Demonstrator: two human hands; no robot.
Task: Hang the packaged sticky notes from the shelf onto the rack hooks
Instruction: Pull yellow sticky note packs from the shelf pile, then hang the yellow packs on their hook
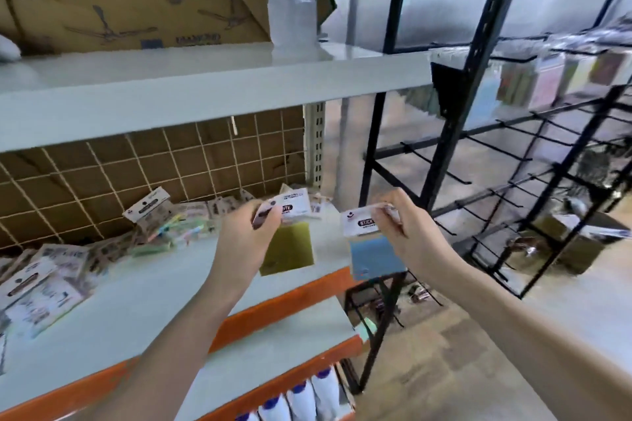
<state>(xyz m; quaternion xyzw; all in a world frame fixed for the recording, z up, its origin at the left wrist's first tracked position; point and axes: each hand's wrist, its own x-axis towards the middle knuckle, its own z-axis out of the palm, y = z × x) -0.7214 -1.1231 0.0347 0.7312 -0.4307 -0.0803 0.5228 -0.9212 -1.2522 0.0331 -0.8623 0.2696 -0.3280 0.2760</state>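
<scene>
Olive-green packaged sticky-note pad (287, 246) pinched by left hand (244, 239), blue packaged pad (374, 255) by right hand (410, 232); thin header-card grips could slip before black wire rack hooks (513, 150) at two o'clock.

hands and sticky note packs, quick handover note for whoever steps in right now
Left hand pinches the header card of a yellow-green pack.
Right hand pinches a blue pack the same way.
Both packs hang over the shelf, not yet at the black rack.
Done: some packs already hang on the top hooks.
Left: hang these two, then the pile on the shelf.
</scene>
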